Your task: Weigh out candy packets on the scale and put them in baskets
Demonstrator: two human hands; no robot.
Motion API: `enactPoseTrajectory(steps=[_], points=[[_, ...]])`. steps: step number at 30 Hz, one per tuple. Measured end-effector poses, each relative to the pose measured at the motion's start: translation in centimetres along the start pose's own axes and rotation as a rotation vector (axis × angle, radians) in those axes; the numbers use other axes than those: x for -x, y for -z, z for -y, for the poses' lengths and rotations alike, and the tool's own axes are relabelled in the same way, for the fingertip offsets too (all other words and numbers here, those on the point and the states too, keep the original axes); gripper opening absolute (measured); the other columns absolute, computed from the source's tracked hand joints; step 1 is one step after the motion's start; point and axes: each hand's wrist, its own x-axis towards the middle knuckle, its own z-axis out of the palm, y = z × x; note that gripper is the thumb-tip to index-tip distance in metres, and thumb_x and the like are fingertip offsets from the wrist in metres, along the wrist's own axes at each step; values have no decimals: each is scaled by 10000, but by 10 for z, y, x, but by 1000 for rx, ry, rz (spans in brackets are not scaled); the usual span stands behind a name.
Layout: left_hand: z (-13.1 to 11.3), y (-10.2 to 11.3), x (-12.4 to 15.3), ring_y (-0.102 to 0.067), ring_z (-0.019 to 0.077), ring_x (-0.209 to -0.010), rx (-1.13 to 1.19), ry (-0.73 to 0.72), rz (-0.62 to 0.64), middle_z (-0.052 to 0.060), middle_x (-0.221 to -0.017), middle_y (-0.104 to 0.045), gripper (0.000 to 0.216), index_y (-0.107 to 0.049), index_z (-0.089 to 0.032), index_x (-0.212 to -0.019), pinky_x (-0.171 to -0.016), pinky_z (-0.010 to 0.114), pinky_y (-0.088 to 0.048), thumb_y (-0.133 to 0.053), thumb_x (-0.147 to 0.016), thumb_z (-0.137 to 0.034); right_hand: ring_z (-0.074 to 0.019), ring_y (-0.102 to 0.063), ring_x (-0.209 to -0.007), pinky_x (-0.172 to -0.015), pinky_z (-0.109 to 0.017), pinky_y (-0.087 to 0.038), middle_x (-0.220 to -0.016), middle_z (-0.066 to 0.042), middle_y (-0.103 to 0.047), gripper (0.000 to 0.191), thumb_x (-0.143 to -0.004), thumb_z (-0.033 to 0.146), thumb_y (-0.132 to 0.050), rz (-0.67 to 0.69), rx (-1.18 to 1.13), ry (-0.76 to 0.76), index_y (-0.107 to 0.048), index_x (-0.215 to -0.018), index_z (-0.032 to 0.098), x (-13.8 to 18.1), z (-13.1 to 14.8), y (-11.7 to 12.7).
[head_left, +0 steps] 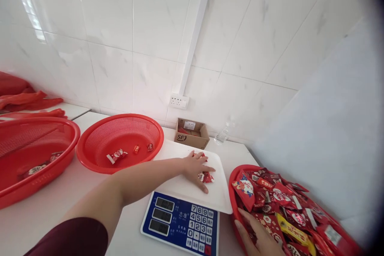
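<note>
My left hand (pixel 196 168) reaches across to the white tray (pixel 177 188) of a digital scale. Its fingers are spread over small red candy packets (pixel 207 177), partly covering them. The scale's blue panel (pixel 178 222) has keys and three displays, too small to read surely. My right hand (pixel 259 236) is at the near left rim of a red basket (pixel 232 192), fingers stretched out and slightly apart, part of it cut off by the frame. That basket is heaped with wrapped snacks (pixel 282 198), mostly red, one yellow packet (pixel 294 230) among them.
A red perforated basket (pixel 120 120) with three small packets stands left of the scale, and another red basket (pixel 75 136) farther left. Behind the tray are an open cardboard box (pixel 192 141) and a clear plastic bottle (pixel 221 136). Red mesh bags (pixel 27 98) lie at far left.
</note>
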Motion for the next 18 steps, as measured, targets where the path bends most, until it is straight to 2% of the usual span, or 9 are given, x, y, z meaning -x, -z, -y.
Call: enactPoseTrajectory(steps=[3,7,10,13,18], points=[[-17,-8,-13,-419,322,-1236,-122,-57,-85,104,-1311,-519,572,-533,-308,-1231,-930,503,-366,-480,-778,-653,-227,-600,-1097,-916,-326,-492,-1200,-74,-640,494,-840,524,-413,9,7,-22,-627,-1146,201,1,4,2],[-24,-12,-8,-552,270,-1023,-183,5,-139,108,-1106,-618,350,-604,-218,-1064,-764,393,-460,-389,-912,-448,-227,-593,-1108,-920,-321,-490,-1214,-79,-631,516,-841,531,-401,15,17,-37,-618,-1161,189,2,7,3],[-13,-9,2,-596,240,-920,-214,69,-155,103,-1014,-643,237,-607,-198,-993,-665,321,-469,-430,-911,-333,-229,-601,-1095,-921,-326,-490,-1197,-76,-642,492,-843,519,-411,-8,19,-14,-623,-1151,199,1,6,2],[4,3,18,-620,218,-855,-228,154,-196,79,-924,-657,208,-603,-193,-933,-649,299,-468,-454,-904,-334,-229,-604,-1091,-900,-330,-504,-1195,-69,-644,483,-846,518,-412,-20,17,3,-621,-1150,206,1,4,2],[31,37,72,-624,183,-838,-224,352,-336,58,-897,-651,269,-588,-195,-890,-635,257,-452,-371,-937,-348,-231,-615,-1069,-895,-336,-502,-1172,-74,-657,487,-840,525,-396,-52,15,7,-636,-1118,206,3,10,2]])
